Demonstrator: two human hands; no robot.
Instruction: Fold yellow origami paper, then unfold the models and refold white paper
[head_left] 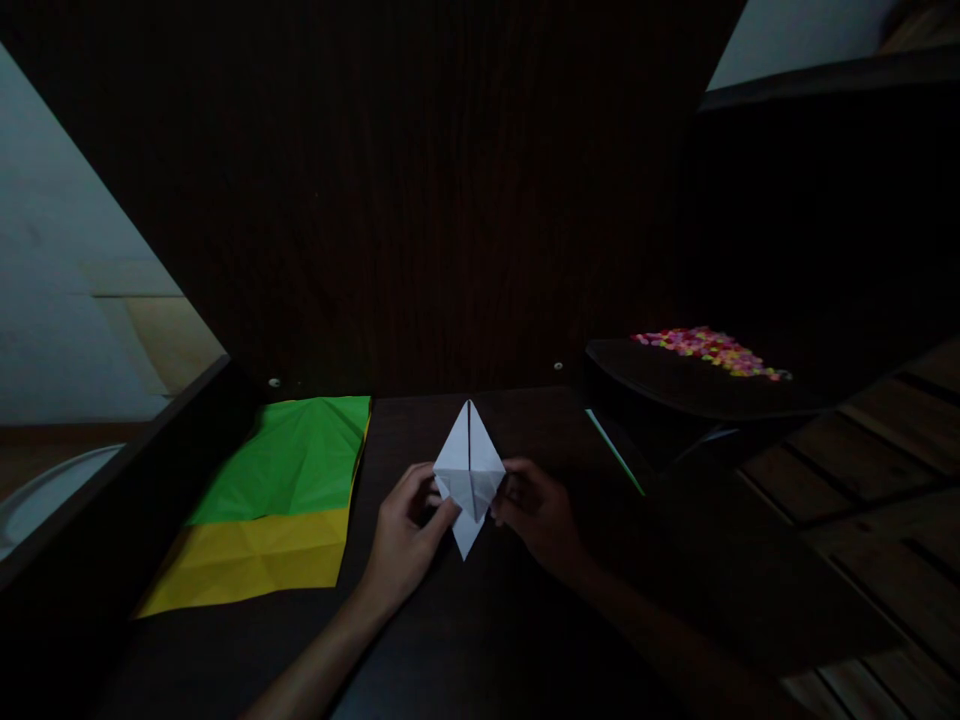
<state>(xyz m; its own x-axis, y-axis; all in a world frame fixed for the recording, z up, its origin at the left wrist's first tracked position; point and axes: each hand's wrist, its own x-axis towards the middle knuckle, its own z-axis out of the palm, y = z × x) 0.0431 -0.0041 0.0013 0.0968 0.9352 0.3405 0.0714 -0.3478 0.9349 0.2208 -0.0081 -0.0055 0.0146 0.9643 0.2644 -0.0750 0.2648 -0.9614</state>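
Observation:
A white folded paper (pixel 469 468), kite-shaped with a centre crease, lies on the dark wooden table (pixel 480 630). My left hand (pixel 409 535) pinches its left edge with thumb and fingers. My right hand (pixel 536 510) grips its right edge. Both hands press small flaps near the middle of the paper, and its points stick out towards the wall and towards me.
A green sheet (pixel 300 455) lies over a yellow sheet (pixel 251 560) to the left of my hands. A dark tray with small coloured pieces (pixel 709 350) sits at the right, with a thin green strip (pixel 615 450) below it. A dark wood panel (pixel 420 200) stands behind.

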